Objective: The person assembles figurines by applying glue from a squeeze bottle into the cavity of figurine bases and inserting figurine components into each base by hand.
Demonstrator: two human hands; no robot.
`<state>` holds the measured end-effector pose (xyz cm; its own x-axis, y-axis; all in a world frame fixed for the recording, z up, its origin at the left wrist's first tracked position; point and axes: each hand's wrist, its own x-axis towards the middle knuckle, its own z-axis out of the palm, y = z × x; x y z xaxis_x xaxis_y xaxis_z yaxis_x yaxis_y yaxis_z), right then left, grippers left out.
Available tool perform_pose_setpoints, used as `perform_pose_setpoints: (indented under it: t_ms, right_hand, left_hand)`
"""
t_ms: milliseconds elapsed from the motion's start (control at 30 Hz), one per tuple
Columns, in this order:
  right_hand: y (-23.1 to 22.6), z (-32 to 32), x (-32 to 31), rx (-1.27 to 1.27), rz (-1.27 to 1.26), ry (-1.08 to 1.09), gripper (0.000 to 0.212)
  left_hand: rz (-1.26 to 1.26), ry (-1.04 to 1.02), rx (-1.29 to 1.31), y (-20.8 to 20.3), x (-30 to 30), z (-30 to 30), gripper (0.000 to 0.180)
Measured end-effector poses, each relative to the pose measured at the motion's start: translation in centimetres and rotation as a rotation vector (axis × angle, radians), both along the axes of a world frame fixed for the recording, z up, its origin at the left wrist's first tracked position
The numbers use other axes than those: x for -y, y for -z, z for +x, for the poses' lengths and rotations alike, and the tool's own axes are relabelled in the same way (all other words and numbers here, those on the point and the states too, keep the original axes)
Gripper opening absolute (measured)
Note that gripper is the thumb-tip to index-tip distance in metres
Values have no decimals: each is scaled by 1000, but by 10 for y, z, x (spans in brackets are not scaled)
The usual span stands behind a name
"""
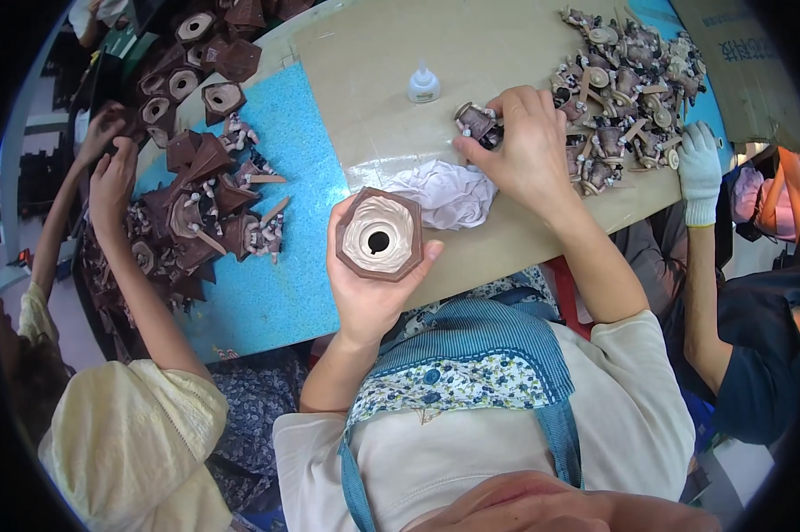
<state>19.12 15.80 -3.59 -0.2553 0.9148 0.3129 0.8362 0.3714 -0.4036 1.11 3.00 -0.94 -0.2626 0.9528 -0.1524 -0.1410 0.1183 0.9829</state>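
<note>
My left hand (pixel 363 306) holds up a brown hexagonal base (pixel 398 223), its cream hollow side with a dark hole in the middle facing up. In the grip of my right hand (pixel 533 146) is a small dark figurine (pixel 478 126), partly covered by the fingers. A crumpled white cloth or sheet of paper (pixel 453 197) lies on the table between my hands. Beyond it stands a small white squeeze bottle (pixel 424 86) with a pointed tip.
Many similar figurines (pixel 608 111) are heaped at the right, beside a co-worker's gloved hand (pixel 701 168). On the blue mat (pixel 285 293) at the left are joined pieces (pixel 192 213), near another worker's bare hand (pixel 113 182). Brown bases (pixel 183 84) pile up at the far left.
</note>
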Motion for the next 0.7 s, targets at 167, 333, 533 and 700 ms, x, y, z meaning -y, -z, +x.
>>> perform_pose_setpoints:
  t_ms: [167, 333, 533, 700]
  right_hand:
    - [-6, 2, 11, -486, -177, -122, 39]
    - [-38, 5, 29, -643, -11, -474, 42]
    - [-50, 3, 44, -504, 43, -708, 43]
    - [-42, 7, 55, -719, -396, -588, 35]
  left_hand:
    - [84, 12, 61, -1, -6, -2, 63]
    - [70, 25, 293, -18, -20, 7, 56]
    - [86, 51, 138, -20, -16, 11, 59]
    - [78, 40, 103, -17, -11, 12, 57]
